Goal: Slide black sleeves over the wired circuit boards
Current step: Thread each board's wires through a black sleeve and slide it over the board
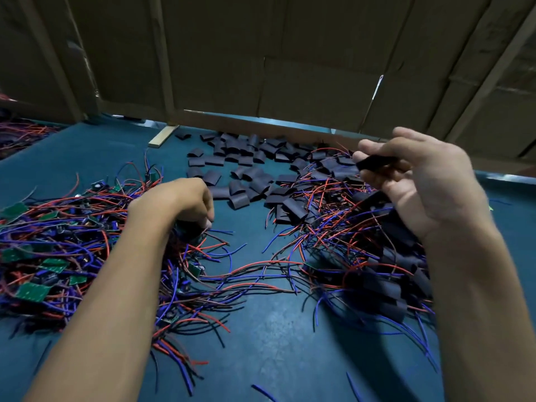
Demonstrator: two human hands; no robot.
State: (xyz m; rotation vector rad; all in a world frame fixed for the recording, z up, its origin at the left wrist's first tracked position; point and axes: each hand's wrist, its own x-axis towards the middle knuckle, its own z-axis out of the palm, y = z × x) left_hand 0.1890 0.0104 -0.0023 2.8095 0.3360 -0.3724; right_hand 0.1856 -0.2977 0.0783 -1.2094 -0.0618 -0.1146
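The left hand point(185, 204) curled down into the pile of wired circuit boards point(52, 250), and its fingertips were hidden behind its own knuckles, so what they gripped could not be told. The black sleeve point(374, 163) in the right hand point(429, 184) was smeared by motion, its far end covered by the palm. Both forearms ran off the bottom edge. A second heap of wires point(20, 134) was cut by the left edge.
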